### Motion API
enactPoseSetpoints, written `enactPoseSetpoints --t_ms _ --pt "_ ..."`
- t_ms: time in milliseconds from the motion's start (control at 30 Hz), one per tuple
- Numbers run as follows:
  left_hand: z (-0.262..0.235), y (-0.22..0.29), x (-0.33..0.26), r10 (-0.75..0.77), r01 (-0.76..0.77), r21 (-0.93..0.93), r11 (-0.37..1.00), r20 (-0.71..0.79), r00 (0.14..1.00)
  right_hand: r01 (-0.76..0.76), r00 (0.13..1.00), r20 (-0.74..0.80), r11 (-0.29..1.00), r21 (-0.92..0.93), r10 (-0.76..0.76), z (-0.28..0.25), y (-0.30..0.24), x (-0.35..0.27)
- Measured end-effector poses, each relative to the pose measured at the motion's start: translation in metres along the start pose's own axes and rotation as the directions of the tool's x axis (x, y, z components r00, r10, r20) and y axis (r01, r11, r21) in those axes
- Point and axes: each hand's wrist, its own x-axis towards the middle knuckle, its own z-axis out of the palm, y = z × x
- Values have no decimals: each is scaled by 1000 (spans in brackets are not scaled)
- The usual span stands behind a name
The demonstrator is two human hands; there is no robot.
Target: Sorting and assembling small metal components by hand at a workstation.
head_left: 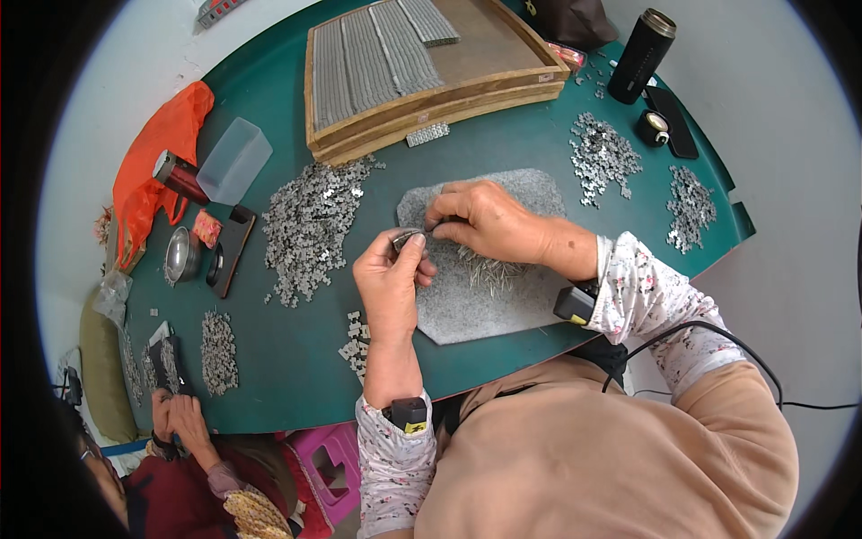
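Note:
My left hand (pixel 388 280) is closed, thumb over fingers, on a small dark grey metal piece (pixel 406 240) that looks like a short strip of links. My right hand (pixel 489 220) is pinched together right beside that piece; whatever lies between its fingertips is too small to make out. Both hands are above a grey felt mat (pixel 458 310). Under my right hand, partly hidden, a heap of thin silvery pins (pixel 489 274) lies on the mat. Left of the mat spreads a large pile of small flat metal pieces (pixel 314 225).
A wooden tray (pixel 503 63) with grey metal strips stands at the back. More piles of metal pieces (pixel 603 157) lie right, beside a black bottle (pixel 642 56). At left are a plastic box (pixel 235 162), a metal bowl (pixel 182 256) and a co-worker's hands (pixel 184 418).

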Motion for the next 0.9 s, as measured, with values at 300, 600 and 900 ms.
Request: enactPoseSetpoints --t_ms 300,600,900 --pt "2 -1 -2 -84 94 -97 991 108 991 -181 980 -17 927 330 197 -7 -22 -16" --pt "11 0 -6 -36 38 -8 999 159 987 -23 983 -174 988 156 50 -6 -17 -26" --pt "7 2 -5 -157 171 -142 975 107 982 -262 965 -150 803 -536 214 -43 27 -35"
